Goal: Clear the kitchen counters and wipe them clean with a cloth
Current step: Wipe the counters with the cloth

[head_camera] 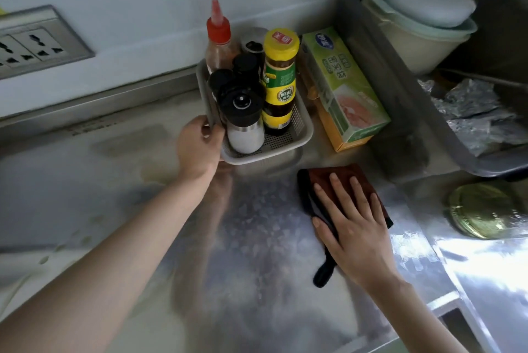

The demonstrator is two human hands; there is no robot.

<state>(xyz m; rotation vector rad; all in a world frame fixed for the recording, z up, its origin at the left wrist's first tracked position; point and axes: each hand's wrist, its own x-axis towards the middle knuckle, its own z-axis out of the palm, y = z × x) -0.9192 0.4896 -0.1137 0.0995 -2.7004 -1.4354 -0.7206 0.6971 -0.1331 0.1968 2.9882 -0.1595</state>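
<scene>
Brown cloth lies beneath fingers of the right hand.

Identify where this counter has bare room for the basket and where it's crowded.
Bare: the steel counter left and in front of the grey plastic basket, up to the socket panel. Crowded: the back right, where basket, green cardboard box and grey tub stand close.

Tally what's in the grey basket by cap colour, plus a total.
Red cap, clear squeeze bottle: 1
Yellow lid, glass sauce jar: 1
Black tops, two small bottles and salt grinder: 3
Grey top, partly hidden container at back: 1
Total in grey plastic basket: 6
</scene>
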